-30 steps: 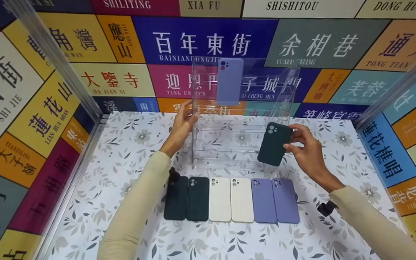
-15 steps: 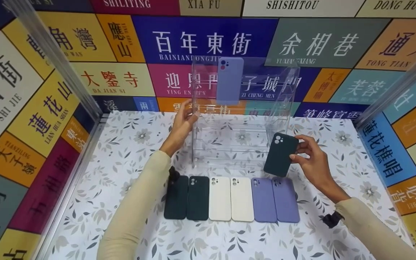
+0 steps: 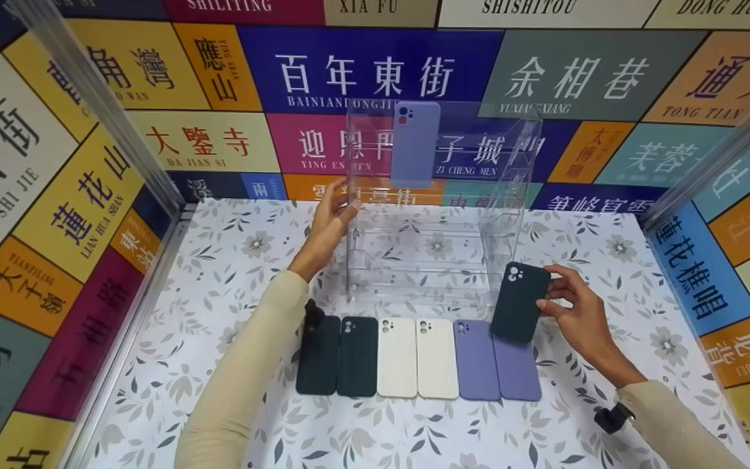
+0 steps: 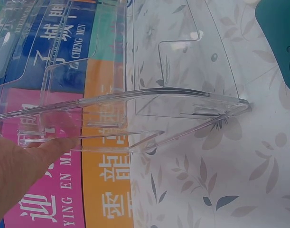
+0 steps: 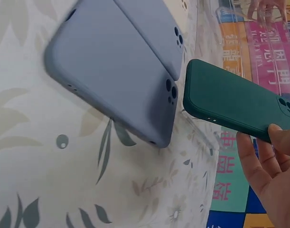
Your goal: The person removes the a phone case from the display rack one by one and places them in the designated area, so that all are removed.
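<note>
My right hand (image 3: 580, 319) pinches a dark green phone case (image 3: 519, 303) by its right edge, thumb in front and fingers behind. In the head view the case is tilted and overlaps the top of the rightmost purple phone case (image 3: 519, 374). The right wrist view shows the green case (image 5: 235, 97) raised beside the purple one (image 5: 111, 66). At the left side of a clear acrylic display stand (image 3: 349, 260), my left hand (image 3: 329, 225) holds the upright edge between thumb and fingers. A lilac phone case (image 3: 416, 146) stands on the stand's upper tier.
In front of the stand, phone cases lie in a row: two dark green (image 3: 357, 357), two cream white (image 3: 398, 358) and two purple. A floral cloth (image 3: 232, 286) covers the table. Metal posts (image 3: 114, 117) and walls printed with colourful signs enclose it.
My right hand has moved down and to the right with the green case, from in front of the stand to over the rightmost purple case. The left hand stays at the stand.
</note>
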A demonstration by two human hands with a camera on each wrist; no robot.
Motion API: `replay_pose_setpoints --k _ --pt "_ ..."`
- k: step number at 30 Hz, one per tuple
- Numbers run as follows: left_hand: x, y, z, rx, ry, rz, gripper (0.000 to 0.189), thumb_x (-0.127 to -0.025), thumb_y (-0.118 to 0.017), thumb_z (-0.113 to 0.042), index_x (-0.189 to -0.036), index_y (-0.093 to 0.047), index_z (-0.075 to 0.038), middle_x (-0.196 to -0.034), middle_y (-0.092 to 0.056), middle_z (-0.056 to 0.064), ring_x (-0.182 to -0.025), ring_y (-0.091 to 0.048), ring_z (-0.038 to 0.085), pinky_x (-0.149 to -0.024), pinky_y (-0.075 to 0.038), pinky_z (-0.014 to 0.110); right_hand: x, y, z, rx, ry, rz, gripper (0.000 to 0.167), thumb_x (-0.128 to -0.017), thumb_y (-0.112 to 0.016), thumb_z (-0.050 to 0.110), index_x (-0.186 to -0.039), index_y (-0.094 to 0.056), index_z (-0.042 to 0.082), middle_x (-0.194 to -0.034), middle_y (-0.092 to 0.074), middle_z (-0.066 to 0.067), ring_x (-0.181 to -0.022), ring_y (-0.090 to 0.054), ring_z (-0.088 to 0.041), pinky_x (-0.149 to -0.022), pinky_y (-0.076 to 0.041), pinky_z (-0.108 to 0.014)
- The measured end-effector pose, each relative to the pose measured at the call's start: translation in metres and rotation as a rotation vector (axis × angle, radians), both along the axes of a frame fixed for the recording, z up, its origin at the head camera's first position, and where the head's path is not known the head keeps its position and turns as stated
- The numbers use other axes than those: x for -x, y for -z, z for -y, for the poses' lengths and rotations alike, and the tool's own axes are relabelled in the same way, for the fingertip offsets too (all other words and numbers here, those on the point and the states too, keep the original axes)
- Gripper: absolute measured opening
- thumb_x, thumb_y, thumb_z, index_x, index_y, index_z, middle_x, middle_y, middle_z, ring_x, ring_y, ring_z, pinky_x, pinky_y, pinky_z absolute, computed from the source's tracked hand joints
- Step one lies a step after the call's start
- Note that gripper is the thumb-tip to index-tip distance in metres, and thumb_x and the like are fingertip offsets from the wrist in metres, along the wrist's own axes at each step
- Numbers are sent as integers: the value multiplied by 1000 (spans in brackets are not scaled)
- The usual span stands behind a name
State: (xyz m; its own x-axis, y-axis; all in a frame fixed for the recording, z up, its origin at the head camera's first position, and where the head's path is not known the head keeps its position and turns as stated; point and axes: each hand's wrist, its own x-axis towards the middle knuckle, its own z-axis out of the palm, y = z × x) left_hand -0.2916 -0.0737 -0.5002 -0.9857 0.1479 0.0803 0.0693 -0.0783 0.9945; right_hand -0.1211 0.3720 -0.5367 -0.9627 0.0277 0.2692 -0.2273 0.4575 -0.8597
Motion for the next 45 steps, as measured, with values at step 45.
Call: replay_pose_setpoints --k 45 --pt "-1 -3 0 4 -6 9 59 -110 -62 -14 -165 -42 -17 -156 -58 19 -133 -62 32 -93 -49 41 -14 20 -99 25 -206 622 69 -101 -73 -4 -161 -40 -6 -118 -60 -20 -84 -71 -24 -75 -66 -43"
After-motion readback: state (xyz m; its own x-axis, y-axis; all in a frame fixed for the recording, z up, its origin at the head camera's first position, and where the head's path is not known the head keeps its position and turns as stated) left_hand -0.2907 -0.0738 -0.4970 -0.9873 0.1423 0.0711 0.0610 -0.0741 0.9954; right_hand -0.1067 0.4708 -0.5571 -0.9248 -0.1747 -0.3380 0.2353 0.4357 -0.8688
